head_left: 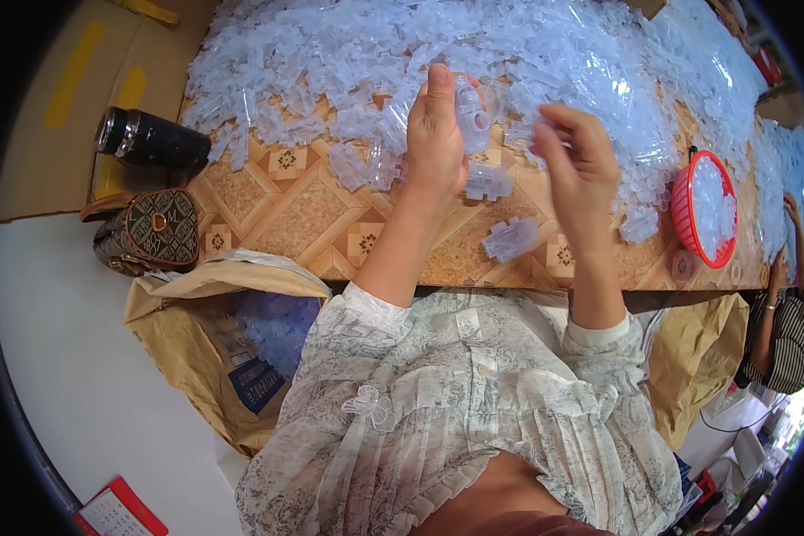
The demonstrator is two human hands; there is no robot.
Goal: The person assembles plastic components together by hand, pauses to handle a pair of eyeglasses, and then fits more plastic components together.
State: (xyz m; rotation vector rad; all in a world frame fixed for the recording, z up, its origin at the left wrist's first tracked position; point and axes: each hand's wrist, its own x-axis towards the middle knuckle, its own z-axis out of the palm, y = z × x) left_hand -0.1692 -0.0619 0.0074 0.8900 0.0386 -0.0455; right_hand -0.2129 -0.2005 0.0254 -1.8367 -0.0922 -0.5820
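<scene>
Head view, looking down on a patterned table [313,214] whose far half is buried under a heap of clear plastic parts [473,45].

Left hand [433,134], centre of the frame: I see it closed around a clear plastic piece [472,112], thumb on the near side and fingers wrapped behind. The piece stands roughly upright in the grasp, its long axis running toward the top of the frame, and its upper end projects to the right of the fingers.

Right hand [576,165], just right of centre: the fingers are curled and pinched together at the tips, which sit near [538,136]. Something small and clear may be held there, but against the pale heap I cannot tell for certain. The fingertips point left, toward the held piece, and stand near it without touching. The piece thus lies to the left of and slightly above the right hand's fingertips; the left hand already has it.

On the bare table below the hands lie two loose pieces, one [488,181] just under the left hand and one [511,238] nearer the table's edge.

Surroundings: a red basket [683,210] of clear parts at the right; a dark flask [150,138] on its side and a patterned pouch [149,230] at the upper left; a brown paper sack [183,344] with more parts at the lower left; another person's arm [764,330] at the far right.
</scene>
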